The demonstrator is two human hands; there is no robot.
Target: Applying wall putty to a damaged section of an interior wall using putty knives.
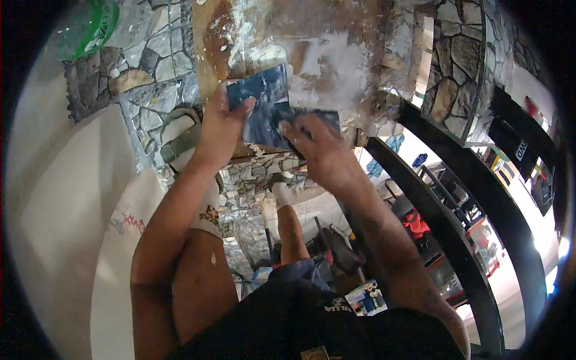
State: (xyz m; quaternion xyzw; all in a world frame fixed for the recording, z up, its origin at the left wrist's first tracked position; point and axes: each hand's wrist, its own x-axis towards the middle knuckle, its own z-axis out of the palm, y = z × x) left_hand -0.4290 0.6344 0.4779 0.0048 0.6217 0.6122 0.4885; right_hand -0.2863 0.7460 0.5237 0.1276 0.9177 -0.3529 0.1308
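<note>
A dark blue-black sheet of sandpaper [267, 108], smeared with white dust, is held over a worn wooden board [210, 36]. My left hand [219, 126] grips its left edge, the thumb lying on top and the other fingers hidden beneath. At the lower right of the sheet, the bent fingers of my right hand [318, 144] are closed on it. Another dark piece or flap [330, 119] shows past the right hand's knuckles; whether it joins the sheet, I cannot tell.
White patches and powder cover the board. A clear plastic bottle with a green label [96, 30] is at the upper left. Black curved beams [438, 228] run down the right side. Below the board, my feet stand on a stone-patterned floor [240, 207]. A pale wall [66, 198] is on the left.
</note>
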